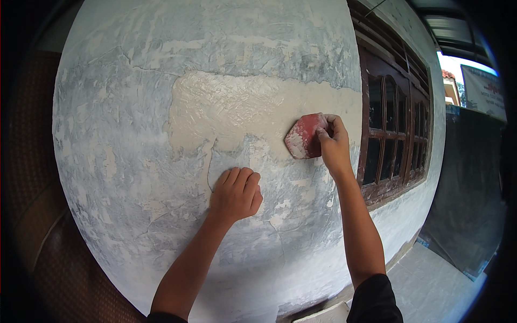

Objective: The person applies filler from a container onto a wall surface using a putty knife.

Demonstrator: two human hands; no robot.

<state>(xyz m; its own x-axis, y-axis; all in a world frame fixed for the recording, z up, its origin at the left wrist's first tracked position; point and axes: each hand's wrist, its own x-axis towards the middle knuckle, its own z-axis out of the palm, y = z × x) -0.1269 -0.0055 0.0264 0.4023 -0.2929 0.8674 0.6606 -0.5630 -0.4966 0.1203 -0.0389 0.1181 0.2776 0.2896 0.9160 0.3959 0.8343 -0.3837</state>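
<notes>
Even pressure for a flat finish

Below the cream patch [231, 107], the left hand [234, 194] is held close to the wall [118, 215], its fingers curled in toward the palm; whether anything is tucked inside cannot be told. At the patch's lower right part, the red scraper [306, 137] is gripped near its right edge between the thumb and fingers of the right hand [335, 140], with pale paste [296, 146] smeared on its face. For a good pass, a low, steady angle should probably be used, with pressure spread evenly so that no ridges are left. The creased texture in the patch's left part would be best flattened with long, overlapping strokes, and its borders thinned into the grey surface. Right of the patch, the brown window [396, 118] should be spared any smears.
</notes>
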